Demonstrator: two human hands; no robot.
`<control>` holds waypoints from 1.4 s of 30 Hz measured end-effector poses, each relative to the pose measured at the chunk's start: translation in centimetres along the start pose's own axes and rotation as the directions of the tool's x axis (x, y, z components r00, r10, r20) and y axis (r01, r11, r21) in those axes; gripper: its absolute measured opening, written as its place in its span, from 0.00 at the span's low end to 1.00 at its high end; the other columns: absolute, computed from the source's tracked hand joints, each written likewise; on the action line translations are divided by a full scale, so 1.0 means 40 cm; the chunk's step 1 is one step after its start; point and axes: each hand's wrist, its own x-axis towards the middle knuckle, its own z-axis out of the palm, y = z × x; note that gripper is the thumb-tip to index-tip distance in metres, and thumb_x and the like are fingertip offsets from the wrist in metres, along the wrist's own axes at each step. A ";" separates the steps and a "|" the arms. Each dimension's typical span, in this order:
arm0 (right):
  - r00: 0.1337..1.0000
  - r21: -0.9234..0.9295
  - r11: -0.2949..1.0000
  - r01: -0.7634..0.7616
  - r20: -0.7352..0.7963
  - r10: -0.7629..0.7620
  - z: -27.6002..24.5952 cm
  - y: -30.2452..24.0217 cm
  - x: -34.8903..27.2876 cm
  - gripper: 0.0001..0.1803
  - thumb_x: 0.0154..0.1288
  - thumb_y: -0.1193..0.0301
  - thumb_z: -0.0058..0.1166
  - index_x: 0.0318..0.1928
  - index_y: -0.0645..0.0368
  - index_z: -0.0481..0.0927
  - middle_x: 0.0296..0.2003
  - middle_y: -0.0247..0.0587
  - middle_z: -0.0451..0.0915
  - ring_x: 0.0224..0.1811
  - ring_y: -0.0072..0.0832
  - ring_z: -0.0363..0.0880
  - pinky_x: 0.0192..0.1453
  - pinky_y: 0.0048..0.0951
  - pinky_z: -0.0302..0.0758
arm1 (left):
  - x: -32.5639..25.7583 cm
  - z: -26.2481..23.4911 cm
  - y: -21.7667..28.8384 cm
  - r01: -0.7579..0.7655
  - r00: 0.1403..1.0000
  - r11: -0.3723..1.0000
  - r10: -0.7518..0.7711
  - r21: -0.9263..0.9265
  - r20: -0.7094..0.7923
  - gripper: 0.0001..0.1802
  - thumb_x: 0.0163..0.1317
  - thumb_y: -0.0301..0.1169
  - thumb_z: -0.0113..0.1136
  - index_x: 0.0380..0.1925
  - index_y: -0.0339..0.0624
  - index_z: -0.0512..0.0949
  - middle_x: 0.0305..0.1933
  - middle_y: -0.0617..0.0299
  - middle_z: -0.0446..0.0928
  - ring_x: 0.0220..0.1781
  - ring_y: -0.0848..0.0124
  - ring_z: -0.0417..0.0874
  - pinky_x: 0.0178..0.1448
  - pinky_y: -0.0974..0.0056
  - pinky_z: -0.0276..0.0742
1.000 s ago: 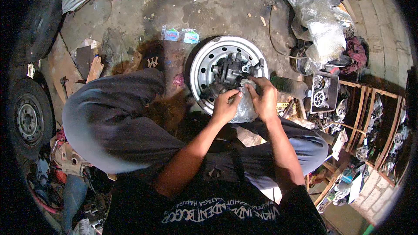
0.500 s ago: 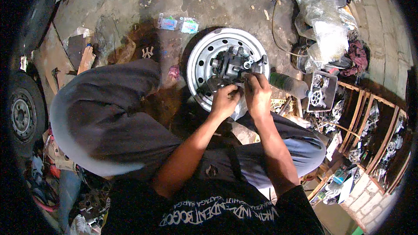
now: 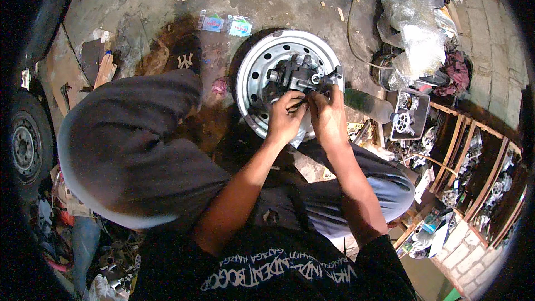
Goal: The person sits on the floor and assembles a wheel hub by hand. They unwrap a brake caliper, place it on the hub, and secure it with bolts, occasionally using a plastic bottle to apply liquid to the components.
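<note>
Down low, the left hand (image 3: 285, 120) and right hand (image 3: 329, 116) are both pinching at a dark greasy metal mechanical part (image 3: 298, 75) that is sitting inside a silver steel wheel rim (image 3: 257, 75) lying flat on the stained concrete floor (image 3: 278, 0).

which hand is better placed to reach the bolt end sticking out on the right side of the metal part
Probably the right hand: it sits directly below that protruding end of the dark metal part on the steel wheel rim. The left hand is nearer the part's middle.

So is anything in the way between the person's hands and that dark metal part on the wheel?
Nothing visible is. Both the left hand and the right hand already reach the dark metal part sitting on the steel wheel rim, fingers at its near edge.
</note>
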 end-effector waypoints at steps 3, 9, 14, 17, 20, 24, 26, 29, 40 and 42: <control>0.997 -0.153 0.986 0.068 0.047 -0.062 -0.029 -0.019 0.012 0.21 0.57 0.78 0.61 0.53 0.58 0.81 0.54 0.66 0.73 0.52 0.60 0.78 0.57 0.52 0.79 | 0.005 -0.001 -0.004 0.018 1.000 1.000 -0.018 0.011 -0.006 0.12 0.66 0.21 0.63 0.49 0.36 0.78 0.45 0.53 0.86 0.47 0.68 0.87 0.52 0.65 0.80; 1.000 0.093 0.996 0.008 0.026 -0.010 -0.041 0.001 0.017 0.10 0.62 0.80 0.58 0.45 0.64 0.80 0.43 0.61 0.77 0.45 0.58 0.80 0.48 0.49 0.78 | 0.005 0.004 -0.002 0.019 1.000 0.999 -0.020 -0.038 -0.017 0.13 0.65 0.21 0.63 0.49 0.36 0.78 0.46 0.54 0.85 0.48 0.67 0.87 0.52 0.65 0.80; 0.992 0.182 0.978 -0.103 -0.053 0.114 -0.034 -0.029 0.037 0.05 0.63 0.80 0.61 0.40 0.63 0.80 0.36 0.57 0.79 0.39 0.58 0.81 0.41 0.47 0.79 | 0.007 0.009 -0.011 0.037 0.999 0.995 -0.039 -0.094 -0.023 0.12 0.65 0.19 0.62 0.49 0.36 0.78 0.46 0.55 0.85 0.50 0.66 0.86 0.53 0.64 0.79; 0.993 0.188 0.982 -0.033 -0.109 0.054 -0.016 -0.013 0.017 0.10 0.61 0.82 0.60 0.44 0.63 0.83 0.38 0.55 0.79 0.40 0.55 0.82 0.43 0.45 0.79 | 0.002 0.006 -0.006 0.050 0.999 0.999 -0.050 -0.017 -0.011 0.13 0.65 0.18 0.62 0.49 0.37 0.78 0.47 0.55 0.85 0.50 0.66 0.86 0.53 0.64 0.79; 0.985 0.148 0.989 0.028 -0.174 -0.002 -0.034 -0.026 -0.008 0.16 0.60 0.84 0.59 0.49 0.61 0.84 0.40 0.53 0.80 0.41 0.52 0.83 0.45 0.43 0.79 | 0.002 0.008 -0.003 0.057 0.998 0.998 -0.058 -0.028 -0.023 0.14 0.64 0.18 0.61 0.49 0.38 0.78 0.48 0.55 0.84 0.50 0.66 0.86 0.53 0.64 0.79; 0.993 0.157 0.988 0.000 -0.118 0.018 -0.019 -0.010 -0.020 0.16 0.61 0.86 0.57 0.49 0.63 0.84 0.41 0.54 0.81 0.43 0.52 0.83 0.47 0.44 0.79 | -0.003 0.011 -0.001 0.068 0.997 0.997 -0.070 -0.039 -0.029 0.14 0.64 0.17 0.61 0.49 0.38 0.78 0.48 0.56 0.84 0.49 0.67 0.86 0.53 0.64 0.79; 0.989 0.201 0.979 -0.044 -0.130 0.071 -0.010 -0.006 -0.008 0.12 0.61 0.85 0.58 0.46 0.65 0.84 0.41 0.54 0.81 0.43 0.51 0.83 0.46 0.44 0.79 | -0.001 0.013 -0.002 0.074 0.996 0.996 -0.076 -0.053 -0.035 0.14 0.63 0.17 0.61 0.49 0.38 0.78 0.47 0.56 0.84 0.49 0.67 0.86 0.53 0.64 0.79; 0.979 0.181 0.971 -0.154 -0.103 0.174 -0.009 -0.014 -0.001 0.11 0.62 0.83 0.59 0.45 0.65 0.84 0.40 0.54 0.81 0.42 0.51 0.83 0.45 0.44 0.79 | -0.001 0.014 -0.001 0.071 0.997 0.996 -0.073 -0.062 -0.037 0.14 0.63 0.16 0.60 0.49 0.38 0.78 0.47 0.56 0.84 0.49 0.67 0.86 0.52 0.65 0.79; 0.996 -0.258 0.962 0.090 0.045 -0.081 -0.012 -0.014 -0.027 0.19 0.54 0.72 0.63 0.49 0.50 0.86 0.50 0.49 0.76 0.55 0.49 0.74 0.52 0.48 0.77 | -0.018 0.007 -0.021 0.046 0.997 0.996 -0.041 0.072 -0.064 0.12 0.58 0.14 0.57 0.42 0.36 0.76 0.39 0.55 0.84 0.45 0.68 0.86 0.49 0.64 0.78; 0.998 -0.122 0.992 0.035 0.058 -0.028 0.007 -0.009 -0.045 0.20 0.53 0.74 0.62 0.49 0.51 0.85 0.50 0.50 0.75 0.51 0.49 0.76 0.51 0.47 0.78 | -0.024 0.005 -0.032 0.037 0.997 0.995 -0.031 0.092 -0.065 0.12 0.57 0.14 0.56 0.41 0.37 0.76 0.39 0.57 0.83 0.45 0.69 0.86 0.49 0.66 0.77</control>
